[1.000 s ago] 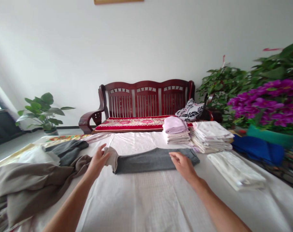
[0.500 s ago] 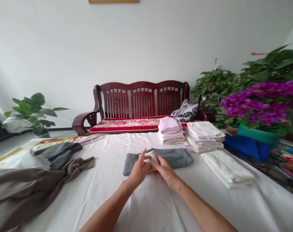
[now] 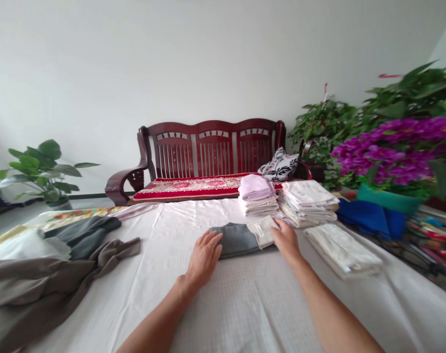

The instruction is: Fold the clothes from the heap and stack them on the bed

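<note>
A folded grey garment lies on the white cloth in front of me. Its right end shows a beige inner band with a small label. My left hand rests on the garment's left end, fingers stretched out and palm down. At the other end my right hand pinches the edge of the beige band between thumb and fingers. The part under both hands is hidden.
Behind stand a pile with a lilac cloth on top and a pile of white folded cloths. A flat white folded cloth lies right. Loose brown fabric and dark grey fabric are heaped left.
My hands have moved apart, the left to the garment's left end, the right to its right end. The beige piece that was between my hands now lies at the right end.
</note>
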`<state>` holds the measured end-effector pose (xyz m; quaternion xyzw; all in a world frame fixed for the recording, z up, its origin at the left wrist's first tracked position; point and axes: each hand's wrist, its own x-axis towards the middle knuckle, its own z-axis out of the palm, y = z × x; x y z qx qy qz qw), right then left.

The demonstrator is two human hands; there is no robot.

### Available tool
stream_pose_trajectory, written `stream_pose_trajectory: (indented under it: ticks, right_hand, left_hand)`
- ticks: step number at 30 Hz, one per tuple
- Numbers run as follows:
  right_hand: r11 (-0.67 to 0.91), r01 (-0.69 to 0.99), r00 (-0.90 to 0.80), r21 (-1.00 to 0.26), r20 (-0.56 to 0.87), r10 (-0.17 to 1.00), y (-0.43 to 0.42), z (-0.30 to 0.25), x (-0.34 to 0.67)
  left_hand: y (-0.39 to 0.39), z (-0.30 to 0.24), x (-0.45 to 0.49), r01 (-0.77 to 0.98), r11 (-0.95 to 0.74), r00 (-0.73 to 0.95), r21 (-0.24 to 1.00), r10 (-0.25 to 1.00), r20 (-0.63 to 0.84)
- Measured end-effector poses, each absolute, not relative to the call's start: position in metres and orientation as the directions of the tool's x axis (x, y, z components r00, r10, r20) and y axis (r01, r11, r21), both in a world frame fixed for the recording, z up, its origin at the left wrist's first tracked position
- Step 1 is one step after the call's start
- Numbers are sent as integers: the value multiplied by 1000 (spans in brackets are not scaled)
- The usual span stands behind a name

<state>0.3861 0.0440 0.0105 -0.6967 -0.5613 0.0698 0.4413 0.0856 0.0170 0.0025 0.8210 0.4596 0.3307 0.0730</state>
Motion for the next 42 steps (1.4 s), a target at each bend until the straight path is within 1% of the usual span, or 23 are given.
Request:
stream_pose_trajectory:
  ticks: [3, 4, 6, 8, 11, 13, 14, 16, 17, 19, 21, 23, 25, 26, 28, 30, 32, 34, 35, 36, 38, 40, 42]
  right_hand:
    - [-82, 718, 437, -691, 357, 826, 40, 18, 392]
    - [-124, 733, 451, -669, 341, 825, 37, 21, 392]
    - [-230, 769, 470, -596, 284, 836, 31, 27, 391]
    - [-312, 810, 471, -496, 235, 850, 26, 31, 390]
    - [-312, 893, 412, -325, 311, 856, 22, 32, 392]
    - [-339, 910, 407, -239, 351, 843, 21, 32, 395]
    - [-368, 905, 422, -215, 332, 844, 21, 32, 397]
    - [-420, 887, 457, -191, 239, 857, 22, 32, 400]
    - [-432, 883, 463, -186, 190, 866, 22, 32, 401]
    - [-441, 877, 468, -189, 137, 873, 22, 33, 402]
    - [-443, 868, 479, -223, 138, 867, 22, 34, 401]
    - [-441, 848, 494, -293, 141, 858, 23, 33, 400]
    - [-435, 804, 520, -406, 125, 845, 25, 30, 401]
    - [-421, 766, 534, -486, 117, 837, 28, 28, 401]
    - [-315, 637, 550, -703, 129, 825, 34, 23, 402]
    - [-140, 476, 549, -868, 169, 819, 40, 18, 399]
    - [-9, 336, 516, -942, 176, 839, 43, 14, 390]
    - [5, 303, 430, -953, 141, 892, 42, 11, 378]
    - [-13, 337, 368, -941, 119, 922, 40, 11, 372]
    - [-44, 416, 314, -908, 99, 944, 38, 11, 365]
    - [-78, 654, 261, -752, 128, 957, 32, 12, 354]
    - [-41, 845, 221, -534, 278, 935, 26, 17, 345]
    - [79, 934, 99, -347, 466, 879, 21, 21, 335]
  left_hand:
    - [17, -7, 88, 756, -547, 393, 360, 819, 419]
    - [16, -9, 89, 768, -535, 394, 351, 828, 400]
    - [16, -12, 89, 783, -510, 386, 356, 848, 364]
    - [18, -15, 88, 777, -492, 375, 392, 863, 339]
    - [23, -17, 87, 737, -446, 310, 507, 891, 333]
    - [28, -15, 86, 685, -361, 202, 632, 928, 312]
    - [32, -13, 86, 641, -294, 133, 709, 952, 274]
    - [39, -6, 86, 486, -107, -5, 867, 992, 125]
    - [42, -3, 87, 397, -15, -47, 918, 998, 37]
    - [49, 5, 90, 269, 109, -74, 957, 993, -92]
    - [55, 10, 94, 243, 150, -58, 959, 988, -140]
    - [59, 13, 100, 250, 162, -38, 955, 987, -157]
    - [60, 15, 107, 237, 164, -26, 958, 986, -163]
    - [60, 17, 109, 220, 162, -21, 962, 987, -161]
    - [56, 21, 110, 164, 154, -2, 974, 988, -156]
    - [50, 26, 104, 92, 145, 16, 985, 989, -147]
    - [44, 31, 87, 33, 133, 9, 991, 991, -134]
    - [39, 33, 64, 7, 138, -28, 990, 990, -138]
    - [37, 33, 51, 7, 153, -52, 988, 987, -153]
    - [36, 32, 39, 14, 176, -74, 984, 982, -175]
    - [35, 29, 20, 37, 233, -99, 972, 968, -229]
    - [36, 25, 10, 64, 269, -89, 961, 961, -263]
    - [37, 22, 8, 79, 273, -48, 959, 962, -270]
